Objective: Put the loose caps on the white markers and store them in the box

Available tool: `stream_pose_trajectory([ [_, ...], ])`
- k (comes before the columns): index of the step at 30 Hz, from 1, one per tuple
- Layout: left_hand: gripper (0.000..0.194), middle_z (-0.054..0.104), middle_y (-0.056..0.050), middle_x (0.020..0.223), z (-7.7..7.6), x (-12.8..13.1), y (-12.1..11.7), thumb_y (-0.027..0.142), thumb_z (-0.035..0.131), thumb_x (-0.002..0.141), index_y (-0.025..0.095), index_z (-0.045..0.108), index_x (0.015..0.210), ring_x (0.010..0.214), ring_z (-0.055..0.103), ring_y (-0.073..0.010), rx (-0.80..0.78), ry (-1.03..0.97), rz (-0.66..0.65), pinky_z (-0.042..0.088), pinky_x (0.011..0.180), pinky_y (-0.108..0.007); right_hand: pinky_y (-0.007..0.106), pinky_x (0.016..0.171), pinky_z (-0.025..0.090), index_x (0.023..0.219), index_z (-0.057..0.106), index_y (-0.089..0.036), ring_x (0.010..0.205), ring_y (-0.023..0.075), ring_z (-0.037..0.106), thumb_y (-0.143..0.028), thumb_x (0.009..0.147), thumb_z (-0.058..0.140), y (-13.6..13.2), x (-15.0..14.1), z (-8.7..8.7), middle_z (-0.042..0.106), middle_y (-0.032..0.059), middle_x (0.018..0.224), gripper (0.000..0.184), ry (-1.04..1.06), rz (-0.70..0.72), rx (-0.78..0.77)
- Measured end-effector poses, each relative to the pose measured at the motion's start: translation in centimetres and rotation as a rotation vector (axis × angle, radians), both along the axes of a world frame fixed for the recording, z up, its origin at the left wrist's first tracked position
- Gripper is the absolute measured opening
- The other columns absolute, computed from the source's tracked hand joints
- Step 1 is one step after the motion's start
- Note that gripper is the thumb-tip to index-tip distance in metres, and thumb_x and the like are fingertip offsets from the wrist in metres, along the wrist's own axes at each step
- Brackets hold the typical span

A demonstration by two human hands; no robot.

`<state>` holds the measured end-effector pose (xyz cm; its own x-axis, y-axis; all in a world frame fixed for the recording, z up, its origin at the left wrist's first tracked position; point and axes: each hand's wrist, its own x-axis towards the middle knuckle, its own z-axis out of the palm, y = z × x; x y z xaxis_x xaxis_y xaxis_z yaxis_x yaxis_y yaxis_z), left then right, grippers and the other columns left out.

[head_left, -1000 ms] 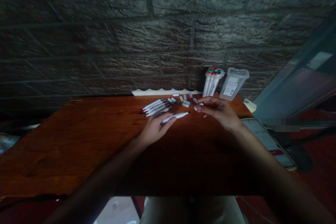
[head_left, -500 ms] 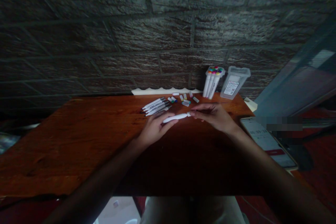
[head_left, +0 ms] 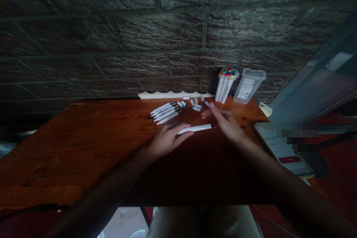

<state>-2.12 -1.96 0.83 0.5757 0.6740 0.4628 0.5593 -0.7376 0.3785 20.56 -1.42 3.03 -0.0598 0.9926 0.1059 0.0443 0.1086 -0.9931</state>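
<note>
While the left hand (head_left: 166, 137) holds 1 marker (head_left: 197, 128), the right hand (head_left: 228, 125) hovers nearby.

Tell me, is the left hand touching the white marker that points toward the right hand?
Touching. The head view shows the left hand gripping one end of the white marker between thumb and fingers.

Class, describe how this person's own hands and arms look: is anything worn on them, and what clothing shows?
The left hand and right hand are ungloved. Both forearms look bare, with no sleeve, watch or bracelet to be made out; the dim light hides details as small as rings. Pale legwear shows lower down.
</note>
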Motion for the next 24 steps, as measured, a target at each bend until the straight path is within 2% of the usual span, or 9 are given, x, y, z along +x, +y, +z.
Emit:
stream_pose_trajectory([
  [2, 0.027, 0.074, -0.002, 0.104, 0.0, 0.5, -0.4, 0.038, 0.058, 0.091, 0.020, 0.068, 0.108, 0.091, 0.070, -0.0175, -0.024, 0.009, -0.035, 0.053, 0.083, -0.025, 0.025, 0.046, 0.029, 0.069, 0.067, -0.020, 0.050, 0.0098, 0.044, -0.073, 0.082, 0.044, 0.1, -0.6, -0.3, 0.061, 0.0013, 0.065, 0.058, 0.148, -0.046, -0.058],
  [5, 0.027, 0.075, -0.002, 0.102, -0.1, 1.2, -0.9, 0.039, 0.058, 0.090, 0.022, 0.069, 0.107, 0.090, 0.071, -0.0177, -0.046, 0.020, -0.094, 0.053, 0.083, -0.026, 0.025, 0.044, 0.024, 0.062, 0.057, -0.020, 0.045, 0.0089, 0.036, -0.077, 0.080, 0.040, 0.0, -1.3, -0.6, 0.047, -0.0014, 0.054, 0.062, 0.299, 0.009, -0.153],
  [8, 0.028, 0.076, -0.003, 0.099, -0.3, 1.6, -1.5, 0.039, 0.057, 0.091, 0.022, 0.070, 0.109, 0.085, 0.071, -0.0179, -0.058, 0.024, -0.116, 0.054, 0.079, -0.026, 0.026, 0.044, 0.021, 0.057, 0.051, -0.020, 0.043, 0.0094, 0.030, -0.081, 0.079, 0.033, -0.4, -1.6, -0.7, 0.038, -0.0028, 0.049, 0.067, 0.300, 0.093, -0.195],
  [11, 0.029, 0.076, -0.004, 0.099, -0.5, 1.8, -1.8, 0.040, 0.057, 0.090, 0.023, 0.071, 0.110, 0.083, 0.072, -0.0181, -0.035, 0.024, -0.114, 0.054, 0.075, -0.026, 0.027, 0.044, 0.020, 0.053, 0.044, -0.021, 0.043, 0.0101, 0.026, -0.082, 0.080, 0.029, -0.7, -1.6, -0.9, 0.032, -0.0034, 0.048, 0.068, 0.270, 0.114, -0.170],
  [18, 0.030, 0.076, -0.005, 0.093, -0.6, 1.6, -2.0, 0.042, 0.056, 0.090, 0.022, 0.073, 0.105, 0.080, 0.072, -0.0191, 0.058, 0.040, -0.090, 0.054, 0.071, -0.026, 0.028, 0.044, 0.016, 0.048, 0.034, -0.021, 0.043, 0.0098, 0.022, -0.074, 0.084, 0.032, -0.8, -1.8, -1.5, 0.026, -0.0039, 0.048, 0.064, 0.230, 0.140, -0.135],
  [24, 0.028, 0.076, -0.002, 0.093, -0.3, 1.2, -1.4, 0.042, 0.059, 0.089, 0.023, 0.072, 0.104, 0.079, 0.071, -0.0167, -0.065, -0.002, -0.101, 0.053, 0.073, -0.024, 0.027, 0.043, 0.016, 0.052, 0.035, -0.022, 0.042, 0.0093, 0.022, -0.067, 0.084, 0.041, -0.7, -2.3, -0.5, 0.028, -0.0049, 0.049, 0.056, 0.402, 0.130, -0.143],
])
